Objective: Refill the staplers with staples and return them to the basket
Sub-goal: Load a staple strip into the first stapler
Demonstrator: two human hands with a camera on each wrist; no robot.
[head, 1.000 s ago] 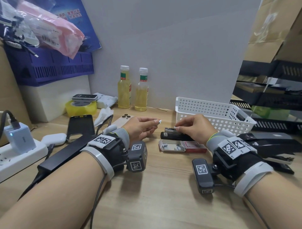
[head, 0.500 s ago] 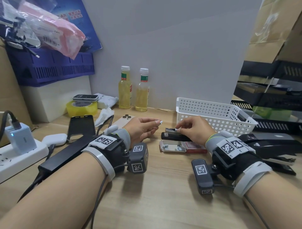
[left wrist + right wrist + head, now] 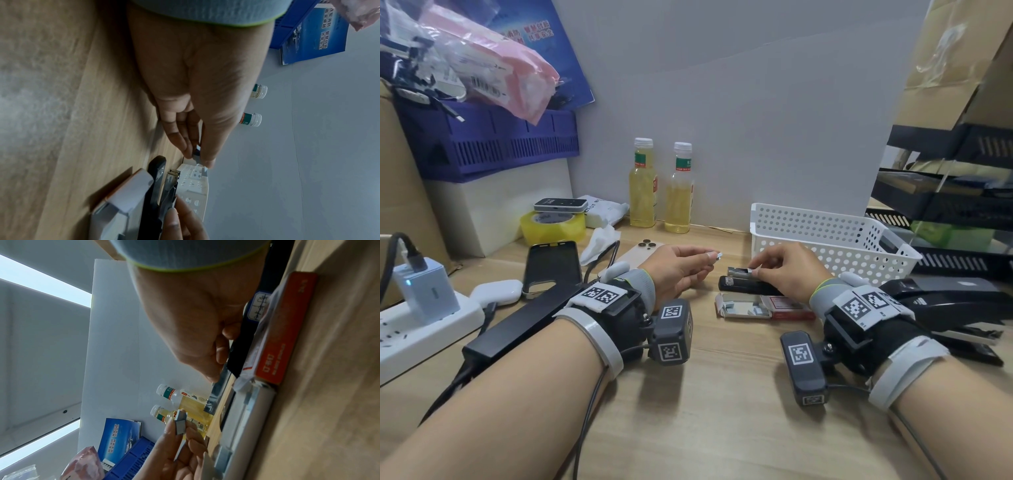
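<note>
Pinching a short strip of staples (image 3: pixel 717 255) between thumb and fingertips, the left hand (image 3: pixel 677 268) holds it in the air just left of the small black stapler (image 3: pixel 748 287), apart from it. The right hand (image 3: pixel 789 268) rests on that stapler, its thumb and forefinger closed narrowly on the metal staple magazine (image 3: pixel 739 272), which stands raised off the black base. The stapler lies on the wooden desk (image 3: pixel 705 404). Touching its near side lies the open staple box (image 3: pixel 763 307), a red sleeve with a white tray of loose strips. Just behind the stapler, to the right, stands the white perforated basket (image 3: pixel 825 236). Right of the stapler lie larger black staplers (image 3: pixel 959 301).
</note>
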